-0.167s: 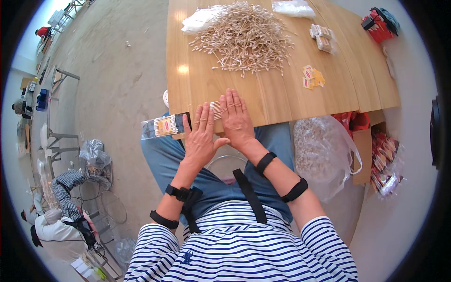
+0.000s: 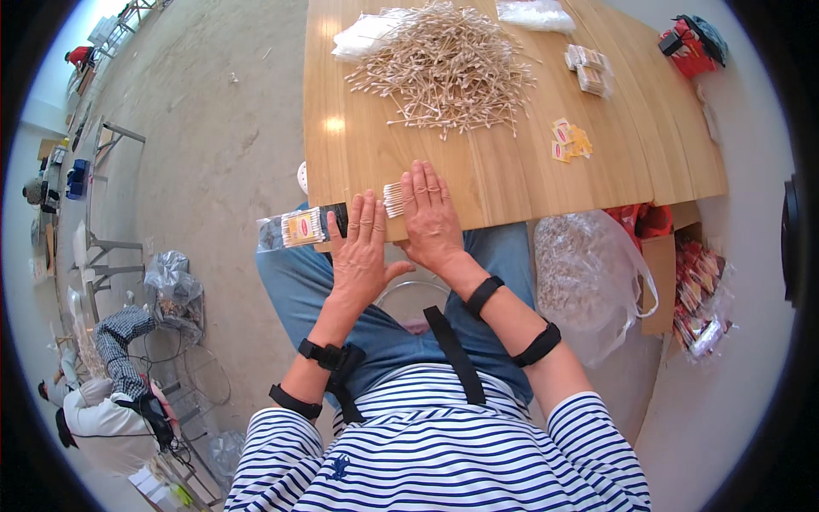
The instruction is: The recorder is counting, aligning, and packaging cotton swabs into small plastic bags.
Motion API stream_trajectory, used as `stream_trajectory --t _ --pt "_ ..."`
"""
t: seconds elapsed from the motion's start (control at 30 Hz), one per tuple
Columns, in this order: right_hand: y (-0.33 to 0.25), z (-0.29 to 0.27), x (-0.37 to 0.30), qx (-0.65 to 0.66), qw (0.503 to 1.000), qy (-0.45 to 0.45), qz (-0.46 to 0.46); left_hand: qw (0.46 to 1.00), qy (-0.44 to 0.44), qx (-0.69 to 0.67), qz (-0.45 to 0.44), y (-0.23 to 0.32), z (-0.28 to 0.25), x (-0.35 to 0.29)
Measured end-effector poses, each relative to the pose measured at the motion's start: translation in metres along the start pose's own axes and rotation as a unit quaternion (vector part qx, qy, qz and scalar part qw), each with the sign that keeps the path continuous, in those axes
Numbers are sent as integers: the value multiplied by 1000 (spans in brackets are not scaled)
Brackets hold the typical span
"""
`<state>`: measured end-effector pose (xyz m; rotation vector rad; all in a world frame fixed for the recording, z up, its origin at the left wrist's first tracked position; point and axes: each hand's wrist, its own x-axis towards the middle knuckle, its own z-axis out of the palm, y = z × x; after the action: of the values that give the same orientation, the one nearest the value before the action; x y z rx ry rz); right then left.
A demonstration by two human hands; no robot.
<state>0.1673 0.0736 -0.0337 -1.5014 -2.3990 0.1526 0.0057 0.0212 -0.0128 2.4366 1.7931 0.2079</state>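
A small row of cotton swabs (image 2: 393,200) lies flat on the wooden table (image 2: 350,154) near its front edge, between my two hands. My left hand (image 2: 358,247) is flat with its fingers stretched out, just left of the row. On the other side my right hand (image 2: 431,218) lies with its straight fingers along the swabs' right side. Left of my left hand, a clear bag (image 2: 271,234) holding cotton swabs and a yellow-orange label card (image 2: 301,229) sticks out past the table corner. A black strip (image 2: 336,218) beside it is partly covered by my left fingers.
Farther back lies a big heap of loose cotton swabs (image 2: 452,72), with clear plastic bags (image 2: 536,14) behind it. Packed swabs (image 2: 589,70) and loose label cards (image 2: 570,143) lie to the right. A full plastic sack (image 2: 584,282) stands below the table's right part.
My left hand has shifted slightly down and away from my right hand, its thumb now lower. More of the swab row shows between the hands.
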Motion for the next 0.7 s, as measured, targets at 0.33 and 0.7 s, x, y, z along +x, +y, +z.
stream_trajectory --t 0.33,0.7 --pt "-2 0 0 -24 1000 -8 7 998 -40 -12 -42 15 0 7" --pt "-2 1 0 -28 1000 -9 1 997 -6 -15 -70 6 13 22"
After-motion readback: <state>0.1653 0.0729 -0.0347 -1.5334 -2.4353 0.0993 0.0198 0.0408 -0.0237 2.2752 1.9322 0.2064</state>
